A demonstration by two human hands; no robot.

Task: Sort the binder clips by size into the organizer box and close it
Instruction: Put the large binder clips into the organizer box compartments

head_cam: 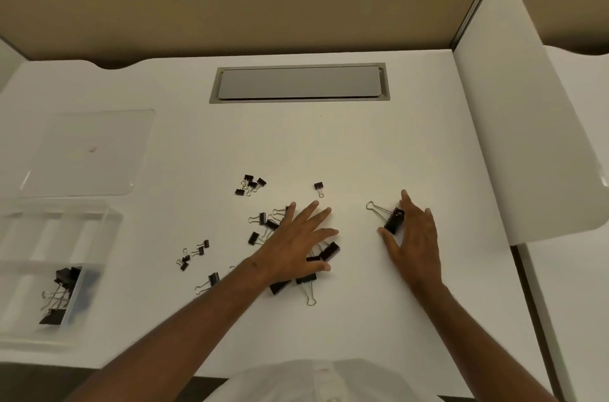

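Observation:
Black binder clips of different sizes lie scattered on the white desk. My left hand [298, 242] rests flat, fingers spread, over a pile of medium and large clips [326, 251], hiding some of them. My right hand [413, 233] is cupped around one large clip [393, 220], thumb and fingers touching it on the desk. Small clips sit in groups at the back [250, 185] and at the left [194, 253]; one small clip [319, 187] lies alone. The clear organizer box [56, 237] stands at the left edge, with several large clips [62, 293] in its near compartment.
The clear lid [89, 151] lies flat behind the box. A grey cable hatch [300, 82] is set into the back of the desk. A white divider panel [514, 111] bounds the right side. A tan partition rises behind.

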